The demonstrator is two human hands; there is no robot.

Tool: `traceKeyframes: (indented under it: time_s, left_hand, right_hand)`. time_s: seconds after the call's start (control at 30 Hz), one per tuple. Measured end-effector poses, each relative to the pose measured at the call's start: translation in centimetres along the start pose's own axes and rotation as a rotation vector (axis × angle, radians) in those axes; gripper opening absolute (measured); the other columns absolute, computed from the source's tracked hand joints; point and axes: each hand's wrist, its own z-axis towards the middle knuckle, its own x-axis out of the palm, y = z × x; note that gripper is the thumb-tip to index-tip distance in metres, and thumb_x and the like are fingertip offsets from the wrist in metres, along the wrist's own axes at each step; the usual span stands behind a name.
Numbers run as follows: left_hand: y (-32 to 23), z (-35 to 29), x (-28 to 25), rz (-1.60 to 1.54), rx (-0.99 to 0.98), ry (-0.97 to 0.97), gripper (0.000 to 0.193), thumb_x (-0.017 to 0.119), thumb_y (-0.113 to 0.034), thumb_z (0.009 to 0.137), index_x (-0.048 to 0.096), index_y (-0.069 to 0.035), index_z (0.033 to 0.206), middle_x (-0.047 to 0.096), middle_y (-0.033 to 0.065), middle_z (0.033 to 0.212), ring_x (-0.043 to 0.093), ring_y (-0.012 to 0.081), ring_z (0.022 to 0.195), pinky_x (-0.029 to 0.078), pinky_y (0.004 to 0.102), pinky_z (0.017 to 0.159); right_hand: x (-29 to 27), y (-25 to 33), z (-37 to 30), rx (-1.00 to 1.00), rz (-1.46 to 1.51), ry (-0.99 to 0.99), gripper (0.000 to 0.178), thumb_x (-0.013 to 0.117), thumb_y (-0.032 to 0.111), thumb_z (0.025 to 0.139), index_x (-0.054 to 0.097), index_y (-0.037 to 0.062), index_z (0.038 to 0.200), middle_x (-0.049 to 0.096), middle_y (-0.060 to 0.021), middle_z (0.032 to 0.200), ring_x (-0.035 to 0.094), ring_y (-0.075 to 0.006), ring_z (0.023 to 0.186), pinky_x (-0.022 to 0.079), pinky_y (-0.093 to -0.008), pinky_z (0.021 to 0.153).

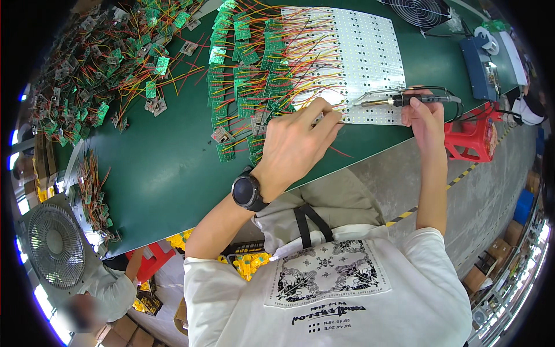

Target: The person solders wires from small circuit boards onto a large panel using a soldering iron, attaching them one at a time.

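My right hand [426,118] is closed around a soldering iron [399,100], with a thin curved feed tube beside its shaft. The iron's tip points left over a white perforated panel [378,52] dotted with small pads. At the panel's near left corner, my left hand [300,141] is closed, its fingertips pinched together low over the edge. What lies between those fingertips is hidden, though a red wire [342,152] sticks out below the hand. Rows of green circuit boards [243,95] with red and yellow wires lie left of the panel, their wires reaching onto it.
A big heap of wired circuit boards [75,75] covers the far left of the green table [156,185]. A blue machine with a reel [478,66] and a black fan [425,11] stand at the right. Beyond the edge are a red stool [474,139] and another person [113,292].
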Motion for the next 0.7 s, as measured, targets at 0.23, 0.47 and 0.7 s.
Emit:
traceKeyframes:
  time_s: [0.23, 0.47, 0.7]
  left_hand:
    - [0.3, 0.1, -1.1, -0.143, 0.044, 0.259, 0.006, 0.065, -0.011, 0.087, 0.061, -0.005, 0.086, 0.061, 0.0083, 0.079, 0.06, 0.028, 0.061, 0.046, 0.0367, 0.053]
    - [0.5, 0.4, -0.4, -0.051, 0.124, 0.186, 0.01, 0.066, -0.012, 0.085, 0.059, -0.005, 0.083, 0.062, 0.0082, 0.082, 0.06, 0.0265, 0.063, 0.047, 0.0364, 0.054]
    - [1.0, 0.1, 0.1, 0.092, 0.159, 0.073, 0.014, 0.071, -0.012, 0.079, 0.066, -0.007, 0.091, 0.062, 0.005, 0.082, 0.062, 0.0229, 0.069, 0.049, 0.0343, 0.055]
  right_hand:
    - [-0.5, -0.5, -0.3, -0.014, 0.008, 0.023, 0.023, 0.064, 0.006, 0.089, 0.059, -0.0073, 0.107, 0.062, -0.0096, 0.072, 0.059, -0.0144, 0.057, 0.044, -0.0254, 0.05]
    - [-0.2, -0.9, -0.4, -0.094, -0.037, 0.006, 0.022, 0.065, 0.004, 0.087, 0.06, -0.0076, 0.105, 0.062, -0.0096, 0.072, 0.06, -0.0152, 0.057, 0.044, -0.0255, 0.049]
    - [-0.1, -0.8, -0.7, -0.113, -0.059, 0.053, 0.021, 0.066, 0.001, 0.085, 0.061, -0.0086, 0.102, 0.062, -0.0106, 0.071, 0.06, -0.0168, 0.056, 0.046, -0.0265, 0.049]
